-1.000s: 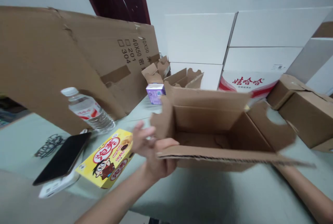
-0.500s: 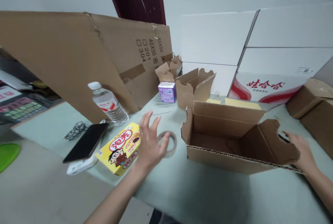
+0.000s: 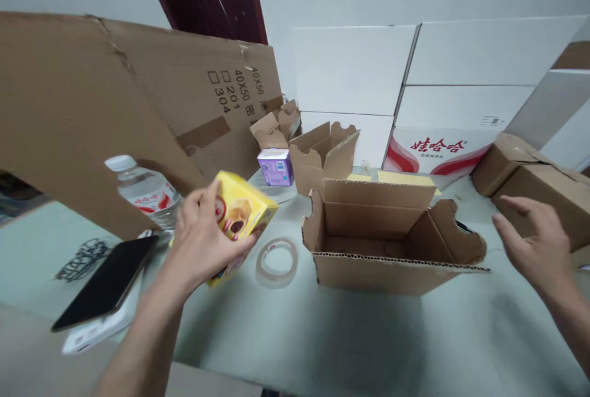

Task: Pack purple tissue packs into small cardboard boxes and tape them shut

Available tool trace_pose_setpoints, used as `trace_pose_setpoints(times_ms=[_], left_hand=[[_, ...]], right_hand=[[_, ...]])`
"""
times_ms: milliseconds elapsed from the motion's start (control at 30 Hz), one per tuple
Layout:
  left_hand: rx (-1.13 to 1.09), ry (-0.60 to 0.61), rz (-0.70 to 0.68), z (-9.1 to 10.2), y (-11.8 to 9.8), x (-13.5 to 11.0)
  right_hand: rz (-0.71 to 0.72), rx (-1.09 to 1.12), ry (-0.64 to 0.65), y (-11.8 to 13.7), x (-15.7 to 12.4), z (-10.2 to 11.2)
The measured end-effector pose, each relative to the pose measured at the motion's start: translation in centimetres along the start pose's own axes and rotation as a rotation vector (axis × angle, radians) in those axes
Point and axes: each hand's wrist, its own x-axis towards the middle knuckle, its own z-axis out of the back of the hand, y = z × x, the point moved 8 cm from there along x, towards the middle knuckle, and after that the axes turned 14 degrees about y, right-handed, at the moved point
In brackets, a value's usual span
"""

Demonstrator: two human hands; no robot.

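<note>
The left hand [image 3: 203,242] clasps the snack box [image 3: 247,208], likely light stiff card, by its sides; the right hand [image 3: 530,244] hovers spread, empty.

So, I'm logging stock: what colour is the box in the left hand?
Yellow box, cake picture on it; head view.

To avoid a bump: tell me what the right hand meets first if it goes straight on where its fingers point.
Probably the curved right flap of the open brown cardboard box; the right hand points left at it, though depth is unclear.
</note>
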Motion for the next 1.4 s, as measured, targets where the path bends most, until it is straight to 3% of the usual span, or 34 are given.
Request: trace_pose_setpoints(times_ms=[67, 100, 200, 267, 367, 467, 600, 667, 733, 833, 900, 967, 1033, 1100, 1167, 1267, 1400], left_hand=[[-0.009, -0.201, -0.320, 3.6, -6.5, -0.1], [0.008, -0.272, -0.481, 5.0, -9.8, -0.5], [0.028, -0.291, -0.835, 6.5, -18.4, -1.6], [0.028, -0.244, -0.982, 6.2, -22.6, -2.5], [0.031, -0.178, -1.111, 5.7, -25.7, -3.9], [-0.033, -0.161, -1.108, 6.2, -24.2, -4.4], [-0.372, -0.300, -0.873, 6.0, -17.0, -4.4], [-0.516, -0.394, -0.778, 3.9, -13.7, -5.2], [-0.592, -0.309, -0.734, 0.2, -12.3, -5.8], [-0.636, -0.162, -0.635, -4.7, -11.9, -6.7], [-0.667, -0.134, -0.584, -6.2, -12.0, -7.3], [-0.731, -0.145, -0.566, -6.6, -12.1, -7.7], [-0.828, -0.165, -0.566, -6.5, -11.9, -7.7], [-0.925, -0.173, -0.569, -6.3, -11.6, -7.4], [-0.970, -0.164, -0.583, -6.2, -11.4, -7.0], [-0.902, -0.112, -0.630, -6.1, -11.9, -6.5], [-0.879, -0.031, -0.647, -6.0, -12.9, -5.7]], right_hand=[[-0.014, 0.291, -0.054, 2.8, 0.8, 2.9], [-0.009, 0.468, -0.016, 4.5, 1.4, 3.7], [0.147, 0.793, 0.301, 12.3, 3.3, 4.0], [0.236, 0.837, 0.455, 16.8, 4.0, 4.0], [0.207, 0.765, 0.477, 19.3, 5.0, 4.1], [0.174, 0.738, 0.427, 18.0, 5.2, 4.2], [0.195, 0.677, 0.368, 14.5, 4.2, 3.6], [0.203, 0.618, 0.429, 13.7, 3.3, 2.2], [0.203, 0.560, 0.529, 13.9, 2.4, 0.7], [0.280, 0.358, 0.696, 15.1, 1.0, -0.4], [0.353, 0.226, 0.734, 15.3, 0.6, 0.0], [0.319, 0.226, 0.667, 13.6, 1.1, 1.1], [0.158, 0.345, 0.573, 10.2, 1.8, 1.4], [-0.001, 0.537, 0.566, 6.7, 1.9, 0.0], [-0.081, 0.746, 0.673, 4.8, 1.2, -3.1], [-0.074, 0.956, 0.826, 5.0, 0.0, -7.2], [-0.021, 0.990, 0.792, 6.9, -0.6, -8.9]])
